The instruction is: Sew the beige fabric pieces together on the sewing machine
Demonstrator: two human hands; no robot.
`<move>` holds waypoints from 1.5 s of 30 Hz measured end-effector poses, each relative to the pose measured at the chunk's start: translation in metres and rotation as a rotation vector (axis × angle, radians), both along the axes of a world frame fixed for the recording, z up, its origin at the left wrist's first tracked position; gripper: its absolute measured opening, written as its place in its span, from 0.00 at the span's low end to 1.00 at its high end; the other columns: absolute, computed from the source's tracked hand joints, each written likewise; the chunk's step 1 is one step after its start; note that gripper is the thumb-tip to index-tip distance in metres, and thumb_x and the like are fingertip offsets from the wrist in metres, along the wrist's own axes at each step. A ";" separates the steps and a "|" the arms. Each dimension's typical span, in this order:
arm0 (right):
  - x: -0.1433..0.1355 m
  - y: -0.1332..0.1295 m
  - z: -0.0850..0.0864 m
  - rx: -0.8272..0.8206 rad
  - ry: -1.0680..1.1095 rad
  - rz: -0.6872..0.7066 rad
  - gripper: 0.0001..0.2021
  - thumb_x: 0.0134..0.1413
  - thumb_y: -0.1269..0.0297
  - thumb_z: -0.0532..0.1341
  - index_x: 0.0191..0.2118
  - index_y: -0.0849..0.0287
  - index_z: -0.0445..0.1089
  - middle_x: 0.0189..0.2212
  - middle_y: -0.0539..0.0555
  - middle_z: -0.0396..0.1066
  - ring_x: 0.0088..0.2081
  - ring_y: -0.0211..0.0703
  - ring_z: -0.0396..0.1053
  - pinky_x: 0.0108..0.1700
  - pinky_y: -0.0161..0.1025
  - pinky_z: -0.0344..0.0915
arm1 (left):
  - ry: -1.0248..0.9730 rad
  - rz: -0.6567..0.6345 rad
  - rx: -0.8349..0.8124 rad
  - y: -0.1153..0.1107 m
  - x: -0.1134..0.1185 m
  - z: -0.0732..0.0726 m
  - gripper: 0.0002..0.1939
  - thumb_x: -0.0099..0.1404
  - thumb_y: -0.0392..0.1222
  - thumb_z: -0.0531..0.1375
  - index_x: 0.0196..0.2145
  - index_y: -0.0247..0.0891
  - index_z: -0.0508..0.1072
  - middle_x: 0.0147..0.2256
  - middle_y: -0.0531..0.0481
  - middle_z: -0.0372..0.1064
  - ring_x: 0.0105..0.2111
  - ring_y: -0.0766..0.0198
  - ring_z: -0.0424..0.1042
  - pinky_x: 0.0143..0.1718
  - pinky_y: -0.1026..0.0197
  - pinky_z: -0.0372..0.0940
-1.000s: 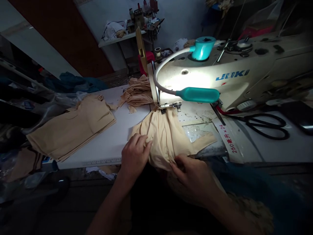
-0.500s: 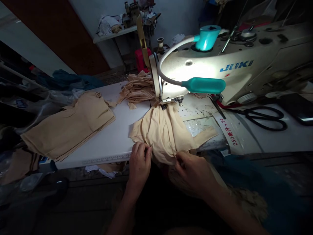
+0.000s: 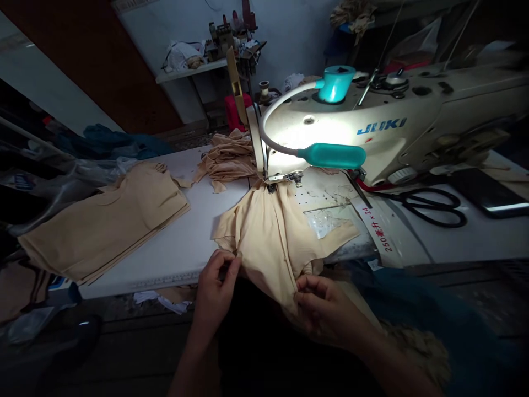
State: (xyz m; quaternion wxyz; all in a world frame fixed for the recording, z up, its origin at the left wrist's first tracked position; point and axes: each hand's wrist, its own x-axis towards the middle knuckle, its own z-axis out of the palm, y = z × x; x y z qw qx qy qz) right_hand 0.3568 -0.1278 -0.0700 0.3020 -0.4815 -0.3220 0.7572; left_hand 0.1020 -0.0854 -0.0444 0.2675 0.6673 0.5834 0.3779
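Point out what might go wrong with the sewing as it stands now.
The beige fabric lies in loose folds under the sewing machine's presser foot, so a pleat might get caught in the stitching.

The left hand and right hand pinch only its near edge, so the cloth could skew.

The loose strap at the right might snag.

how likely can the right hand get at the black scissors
Probably yes: the black scissors lie with handles uncovered, though the right hand, pinching the beige fabric, would have to let go first.
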 end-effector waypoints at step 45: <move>0.037 0.064 0.027 1.586 -1.000 0.368 0.10 0.72 0.70 0.59 0.53 0.59 0.74 0.52 0.61 0.77 0.53 0.55 0.73 0.51 0.49 0.69 | 0.607 -0.452 0.560 0.010 0.042 -0.019 0.17 0.79 0.36 0.58 0.62 0.34 0.74 0.56 0.38 0.77 0.56 0.49 0.75 0.54 0.47 0.74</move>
